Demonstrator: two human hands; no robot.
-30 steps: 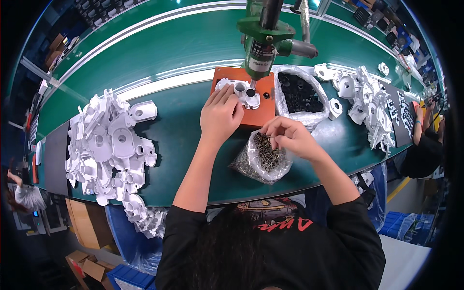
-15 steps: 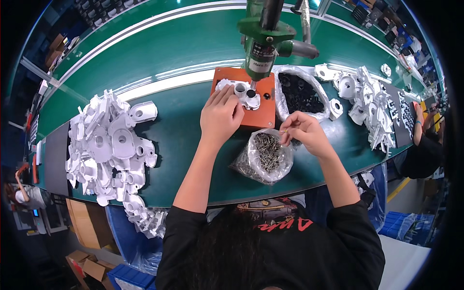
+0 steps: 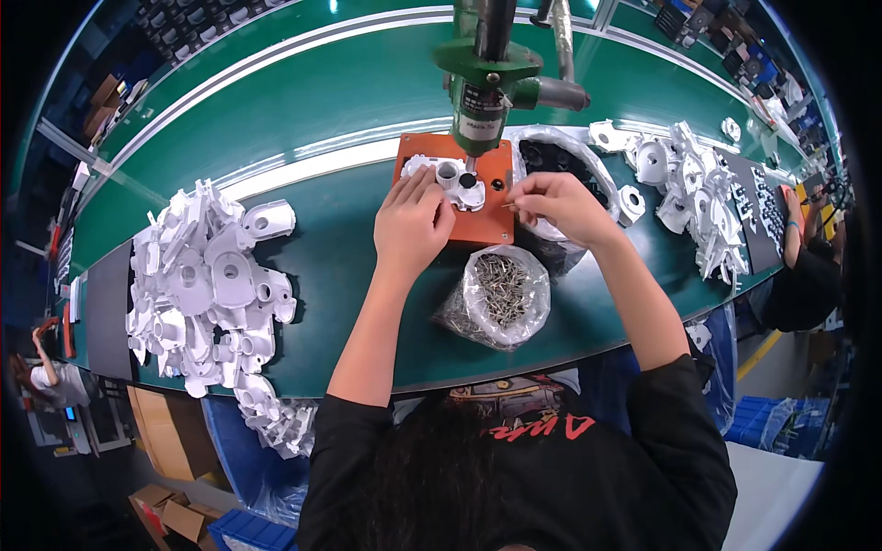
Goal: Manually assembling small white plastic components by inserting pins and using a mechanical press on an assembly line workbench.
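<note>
On an orange base plate [image 3: 471, 226] lies a white plastic housing [image 3: 447, 172] with a round collar and a small black cap [image 3: 468, 180] on it. My left hand [image 3: 409, 225] holds the housing at its left near side, fingers stretched over it and thumb near its front edge. Above the cap stands the spindle of a green press [image 3: 480, 119]. Just right of the plate, my right hand [image 3: 560, 209] pinches a thin metal screw [image 3: 511, 204] between thumb and fingertips. In front of the plate, a clear plastic bag [image 3: 537, 308] stands full of similar screws [image 3: 499, 289].
A bag of black caps [image 3: 544, 158] stands behind my right hand. White housings are heaped at the left [image 3: 207, 275] and right [image 3: 700, 197]. The green table's curved edge [image 3: 478, 381] runs close to my body. A co-worker [image 3: 799, 285] sits at the far right.
My right hand has moved up and left from above the screw bag to the orange plate's right edge, with the screw pinched. My left hand stays on the housing.
</note>
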